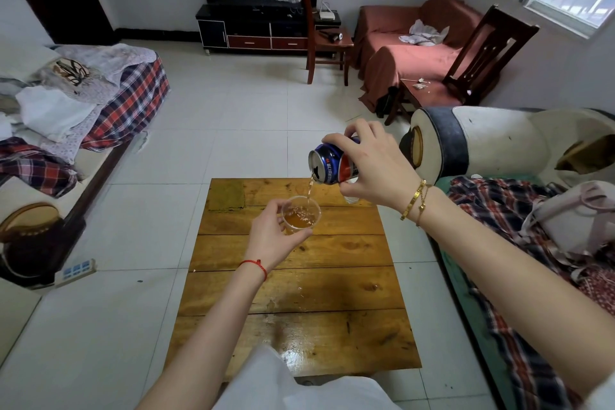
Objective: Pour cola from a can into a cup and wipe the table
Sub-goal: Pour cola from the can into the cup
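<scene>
My right hand [372,166] grips a blue and red cola can [329,164], tipped on its side with the opening facing left. A thin stream of cola falls from it into a clear plastic cup [302,213]. My left hand [271,236] holds that cup from the left, just above the wooden table [349,260]. The cup is partly filled with brown liquid. A puddle of spilled liquid [296,359] shines on the table near its front edge. A green cloth [227,196] lies flat at the table's far left corner.
Sofas piled with plaid blankets and clothes flank the table, one on the left [100,103] and one on the right [532,243]. A power strip [76,271] lies on the tiled floor to the left. Two wooden chairs [324,36] and a TV cabinet stand farther back.
</scene>
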